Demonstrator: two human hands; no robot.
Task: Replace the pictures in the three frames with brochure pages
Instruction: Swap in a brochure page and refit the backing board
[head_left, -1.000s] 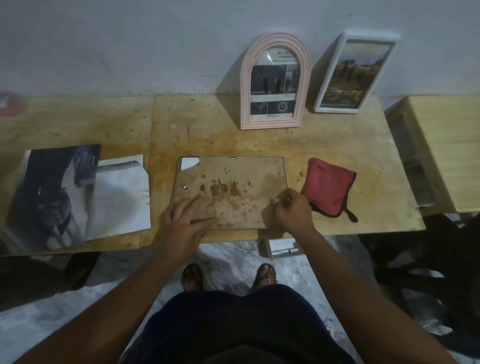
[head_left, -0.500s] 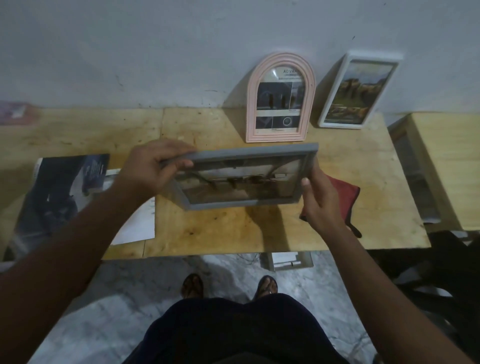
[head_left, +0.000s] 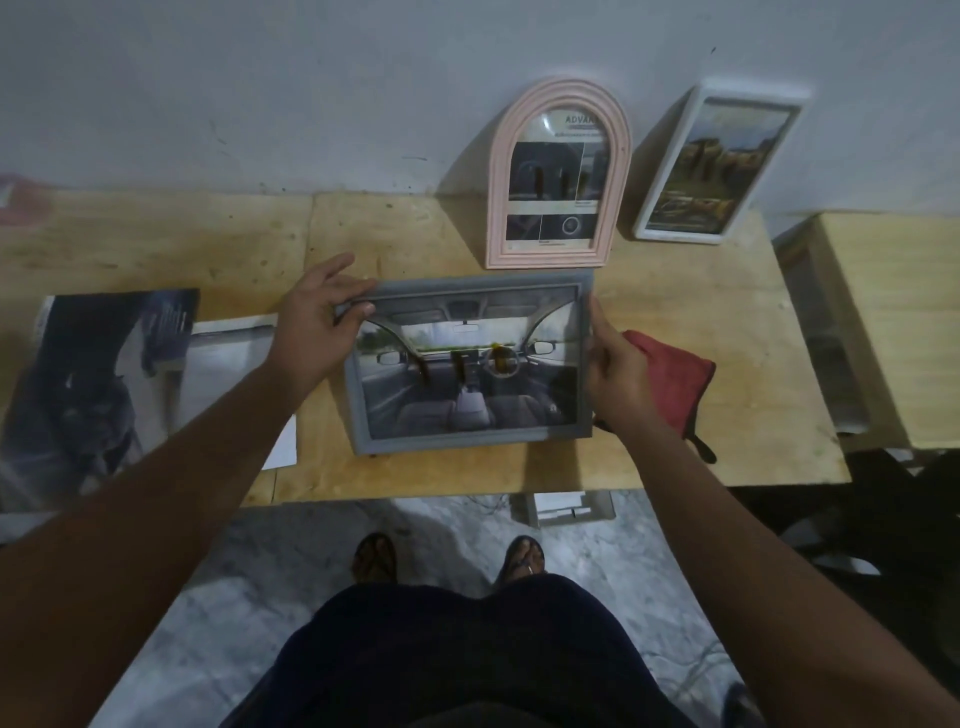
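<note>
I log a grey frame (head_left: 470, 364), face toward me, a car-interior page behind its glass, held just in front of the pink arched frame (head_left: 558, 176). My left hand (head_left: 317, 322) has thumb and fingers clamped on its upper left corner. My right hand (head_left: 615, 376) presses the right edge, fingers together along it. White frame (head_left: 719, 161) leans on the wall at right. Red cloth (head_left: 672, 379) on the counter (head_left: 727, 332) beside my right hand. Brochure (head_left: 98, 384) and loose pages (head_left: 228, 364) at left.

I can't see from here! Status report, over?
Both hands, left and right, hold the grey frame, picture side up. Pink frame close behind. Red cloth beside.
</note>
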